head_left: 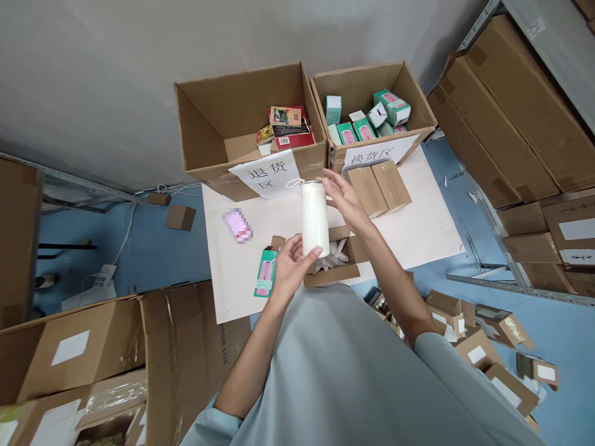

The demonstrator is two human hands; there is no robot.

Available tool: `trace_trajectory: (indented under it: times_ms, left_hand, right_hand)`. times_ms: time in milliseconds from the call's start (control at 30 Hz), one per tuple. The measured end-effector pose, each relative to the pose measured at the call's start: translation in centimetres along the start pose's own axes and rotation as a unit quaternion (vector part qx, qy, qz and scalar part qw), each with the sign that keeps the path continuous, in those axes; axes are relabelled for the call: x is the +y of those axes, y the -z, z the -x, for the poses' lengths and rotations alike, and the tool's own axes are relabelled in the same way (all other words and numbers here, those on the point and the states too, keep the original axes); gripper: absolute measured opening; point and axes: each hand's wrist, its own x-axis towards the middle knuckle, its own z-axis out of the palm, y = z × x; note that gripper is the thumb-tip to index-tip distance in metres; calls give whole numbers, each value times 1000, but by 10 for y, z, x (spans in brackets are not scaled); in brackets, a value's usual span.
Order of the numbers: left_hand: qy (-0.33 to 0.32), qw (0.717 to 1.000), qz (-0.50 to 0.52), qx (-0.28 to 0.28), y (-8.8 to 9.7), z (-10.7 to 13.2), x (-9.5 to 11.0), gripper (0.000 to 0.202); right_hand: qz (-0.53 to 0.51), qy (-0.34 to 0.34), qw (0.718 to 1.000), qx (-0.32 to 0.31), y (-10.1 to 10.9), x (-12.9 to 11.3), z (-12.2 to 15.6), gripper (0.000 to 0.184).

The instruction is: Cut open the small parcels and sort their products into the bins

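A white bottle [315, 220] with a thin cord loop at its lid stands upright in the air in front of me. My left hand [295, 263] grips its lower end, the thumb across the base. At the top right, the fingers of my right hand [343, 195] are bent loosely against the lid. Below the bottle lies an open cardboard box [332, 274] with white wrapping inside, partly hidden by my hand and the bottle. A green and pink bottle carton [265, 274] lies left of my left hand.
A large carton [204, 133] holding books and another [367, 80] holding green boxes stand at the back of the white table [223, 291], with handwritten paper labels. Two brown boxes [380, 188] sit to the right. A blurred pink item [238, 225] lies left. Several cartons [478, 353] cover the floor.
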Motion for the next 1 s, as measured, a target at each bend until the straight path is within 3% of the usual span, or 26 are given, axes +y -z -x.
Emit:
trace_trajectory:
  times_ms: [233,400,500,567,667,733,833,1000]
  left_hand:
    - [-106,969,-199,98,9,7,-2,66]
    - [-145,958,-220,115,21,12,0,68]
    - [-100,987,-108,59,38,8,2,71]
    - [-18,999,17,-25,50,4,3,76]
    - [112,968,159,-156,62,2,4,83]
    - [149,946,199,-209,65,4,5,82]
    - [162,930,229,-235,62,8,4,79]
    - [179,925,257,-214,63,12,-3,71]
  right_hand:
    - [61,11,996,69,-27,1,-9,86]
    - [79,36,995,56,-39,12,-13,75]
    - [24,31,999,17,-40,12,-13,72]
    - [-31,17,999,-15,-43,10,-12,75]
    - [-94,-2,995,-42,-51,8,-9,79]
    - [-120,-14,992,-47,-60,8,-7,80]
    - [-145,-34,988,-43,-70,9,-4,79]
    - [-162,-43,986,-27,-72,17,1,75]
